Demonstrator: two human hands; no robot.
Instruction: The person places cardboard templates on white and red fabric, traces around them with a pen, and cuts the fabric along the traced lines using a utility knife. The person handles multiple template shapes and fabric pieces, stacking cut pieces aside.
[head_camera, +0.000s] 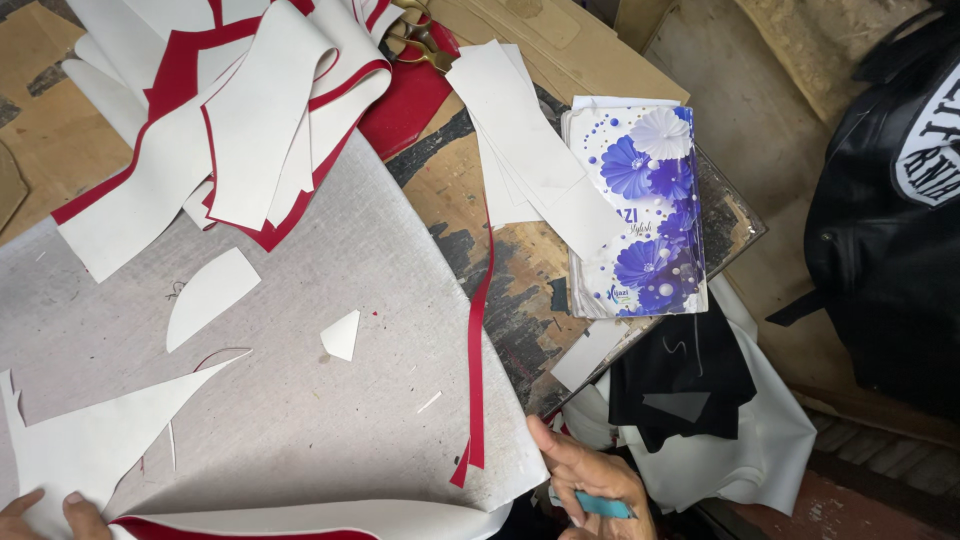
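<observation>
right hand (590, 485) curled around a teal marker (603, 505), thumb on near edge of grey sheet (300, 400) | left hand (45, 512) pinning white offcut (90, 440) near-left, fingers flat | red strip (478, 340) runs near-to-far, just left of right hand

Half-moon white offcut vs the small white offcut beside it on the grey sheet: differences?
The half-moon offcut is clearly larger than the small offcut. The half-moon offcut has one curved edge and one straight; the small offcut is roughly triangular. The half-moon offcut lies nearer the left hand; the small offcut sits nearer the red strip. Both are white, flat and untouched on the grey sheet.
</observation>
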